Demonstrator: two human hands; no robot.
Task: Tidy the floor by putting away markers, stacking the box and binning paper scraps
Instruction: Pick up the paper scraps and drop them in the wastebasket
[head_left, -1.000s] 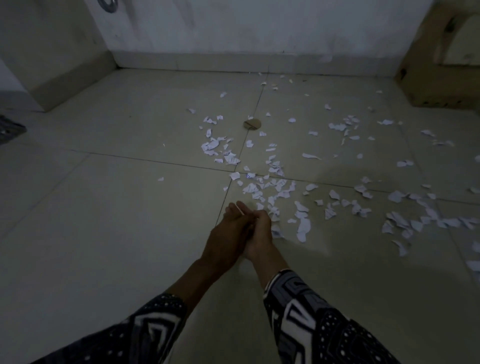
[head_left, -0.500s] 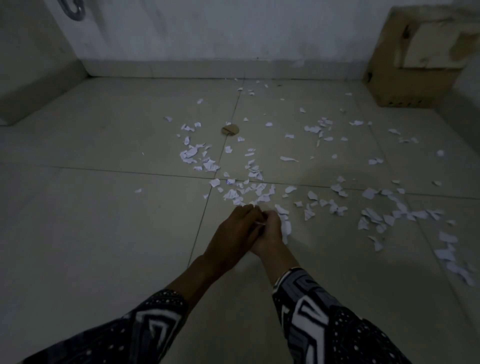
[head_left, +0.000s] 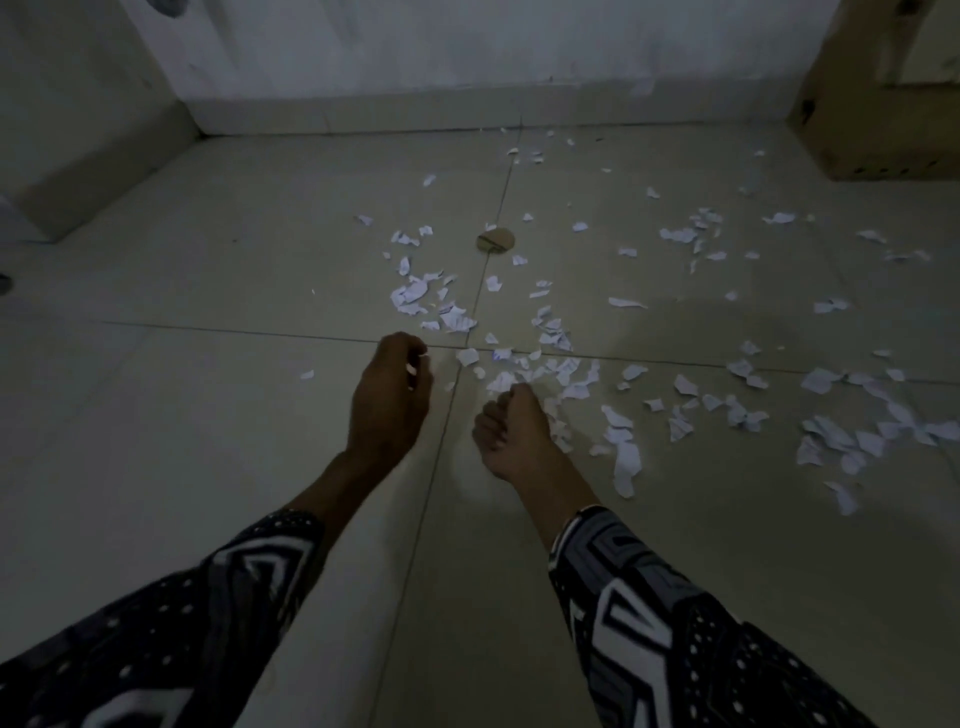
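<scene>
Both hands reach out low over the tiled floor (head_left: 208, 415), apart from each other. The left hand (head_left: 388, 400) is curled with small white bits showing between its fingers, so it grips paper; the right hand (head_left: 511, 431) is curled into a fist at the near edge of the scraps (head_left: 561, 364), and whether it holds any cannot be told. Scraps lie spread from mid-floor to the right edge, a box (head_left: 878, 104) stands in the far right corner, and a small tan disc (head_left: 496, 240) lies further out.
</scene>
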